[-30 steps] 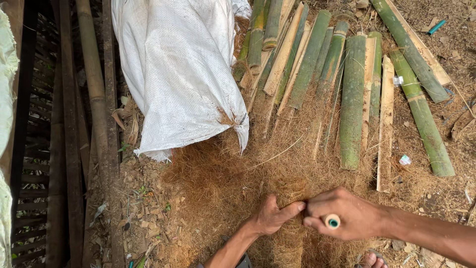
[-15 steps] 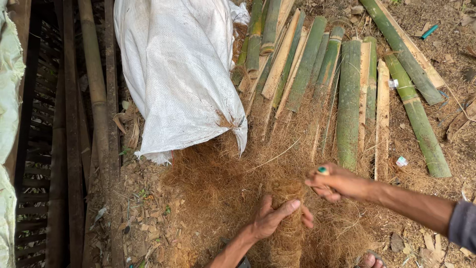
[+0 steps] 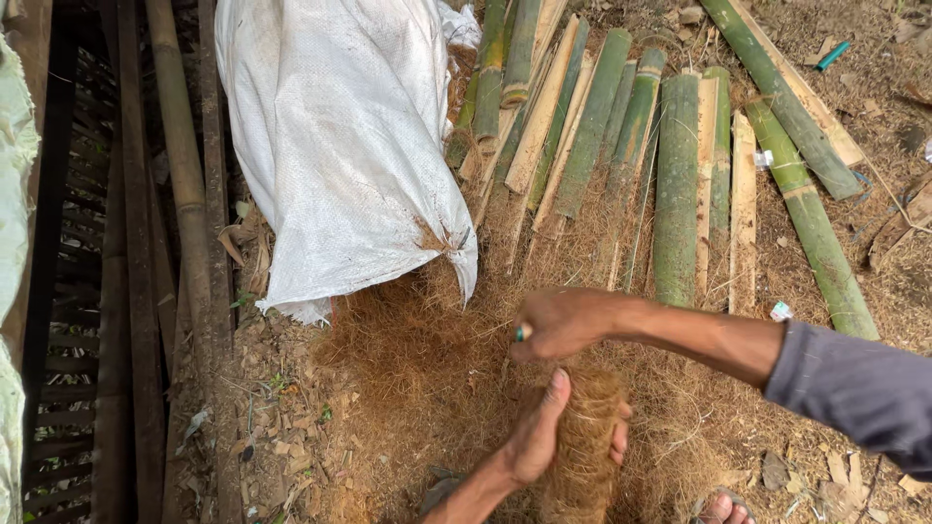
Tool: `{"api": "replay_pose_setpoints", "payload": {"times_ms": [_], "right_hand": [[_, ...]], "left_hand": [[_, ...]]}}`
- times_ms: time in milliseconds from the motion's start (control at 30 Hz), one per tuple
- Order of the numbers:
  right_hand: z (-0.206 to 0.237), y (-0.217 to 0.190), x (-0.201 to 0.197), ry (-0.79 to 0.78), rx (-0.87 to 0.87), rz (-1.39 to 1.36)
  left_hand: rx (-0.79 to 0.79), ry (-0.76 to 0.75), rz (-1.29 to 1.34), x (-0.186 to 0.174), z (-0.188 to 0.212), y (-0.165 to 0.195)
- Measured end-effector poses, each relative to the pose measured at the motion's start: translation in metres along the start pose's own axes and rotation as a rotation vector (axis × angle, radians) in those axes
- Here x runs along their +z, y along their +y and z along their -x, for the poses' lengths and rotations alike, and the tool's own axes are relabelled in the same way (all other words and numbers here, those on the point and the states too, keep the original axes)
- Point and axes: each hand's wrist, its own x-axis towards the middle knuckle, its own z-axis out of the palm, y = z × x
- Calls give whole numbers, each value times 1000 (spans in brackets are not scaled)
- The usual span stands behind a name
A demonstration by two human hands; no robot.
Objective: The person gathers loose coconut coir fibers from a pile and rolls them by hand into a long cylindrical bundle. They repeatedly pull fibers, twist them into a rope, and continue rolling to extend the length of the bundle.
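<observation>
A bundle of brown coconut fibre (image 3: 585,439) stands upright at the bottom centre, and my left hand (image 3: 544,432) is wrapped round it. Just above it, my right hand (image 3: 561,322) is closed on a small green-ended object, which looks like a spool or tool; its exact kind is unclear. The bundle rises from a loose heap of the same fibre (image 3: 408,359) spread over the ground. A white woven sack (image 3: 340,146) lies above the heap, its open mouth touching the fibre.
Split green bamboo poles (image 3: 677,184) lie side by side at the upper right, with more scattered further right. Dark bamboo slats and a pole (image 3: 180,194) run along the left. Dry leaves litter the ground. My toes (image 3: 723,507) show at the bottom.
My right hand has moved up and left across the bundle, from the right side to just above it. My left hand has closed round the fibre bundle, which now stands taller.
</observation>
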Motion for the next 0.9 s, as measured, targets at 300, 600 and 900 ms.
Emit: {"api": "replay_pose_setpoints", "payload": {"times_ms": [300, 600, 900], "right_hand": [[36, -77, 33, 49, -177, 597], [87, 26, 54, 365, -119, -258], [65, 103, 93, 325, -351, -714]], "left_hand": [[183, 9, -240, -19, 1, -29], [-20, 29, 86, -62, 22, -22], [223, 288, -320, -40, 9, 5]]}}
